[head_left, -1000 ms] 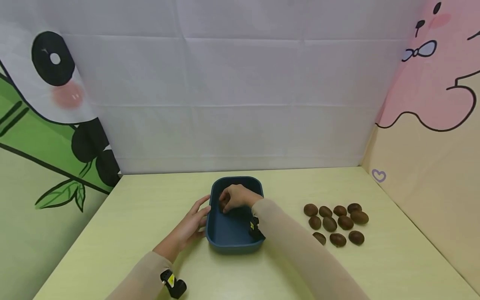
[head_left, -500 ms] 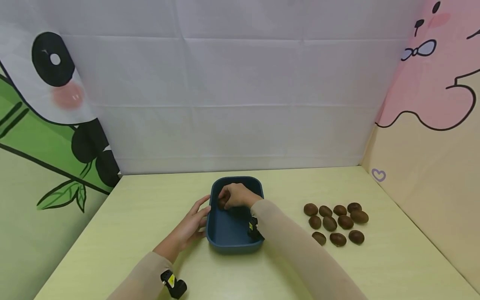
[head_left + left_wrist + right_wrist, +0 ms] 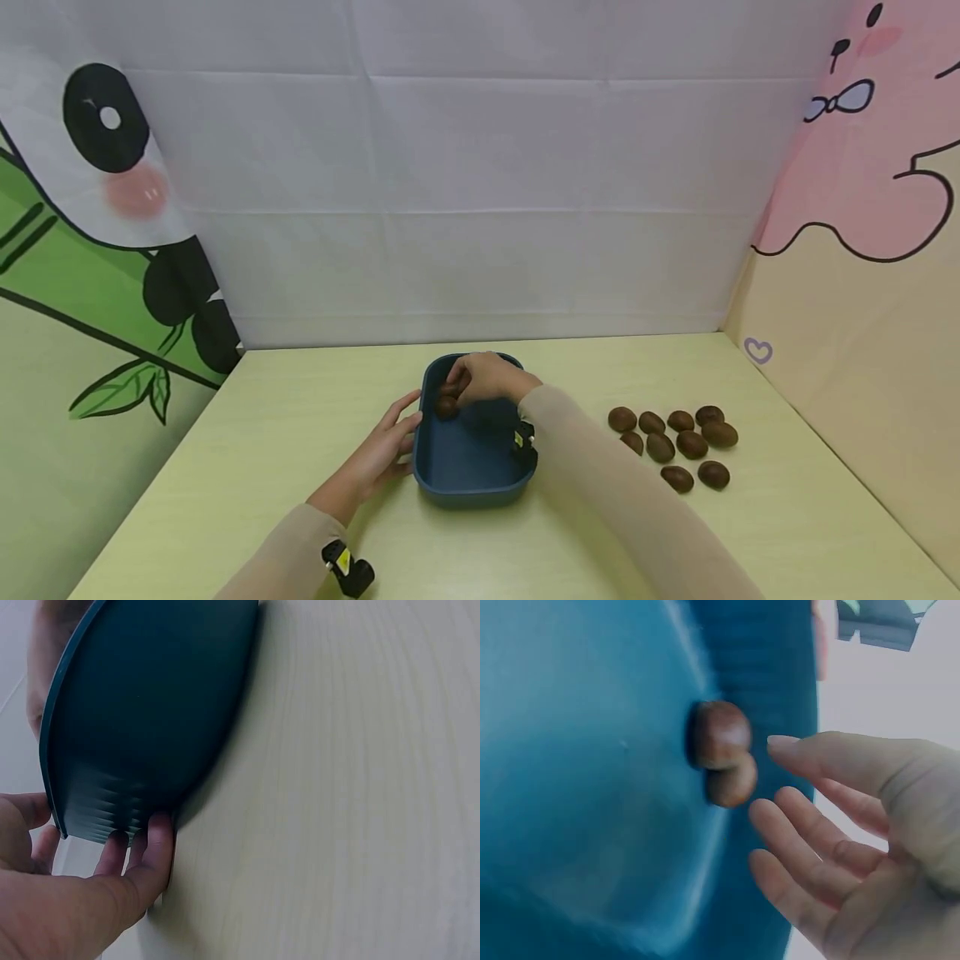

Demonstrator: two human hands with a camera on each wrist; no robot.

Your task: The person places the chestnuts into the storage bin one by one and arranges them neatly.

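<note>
Two brown chestnuts, one larger [image 3: 724,733] and one smaller [image 3: 736,780], lie side by side against an inner wall of the blue plastic bin [image 3: 468,462]. In the head view one chestnut [image 3: 447,407] shows plainly near the bin's left wall, the other partly behind fingers. Over the bin's far part is my right hand [image 3: 491,377]; the right wrist view has its fingers spread loosely, apart from the chestnuts. My left hand [image 3: 378,450] rests against the bin's left side. Its fingertips [image 3: 159,829] touch the outer wall in the left wrist view, with another finger at the rim.
Several more chestnuts [image 3: 691,444] lie in loose rows on the pale table [image 3: 300,417] to the right, some partly behind the right sleeve [image 3: 622,492]. A white cloth wall [image 3: 480,208] stands behind, with printed panels at both sides.
My right hand has let go of a chestnut in the bin and lifted up and slightly to the right, uncovering it. The left hand stays against the bin.
</note>
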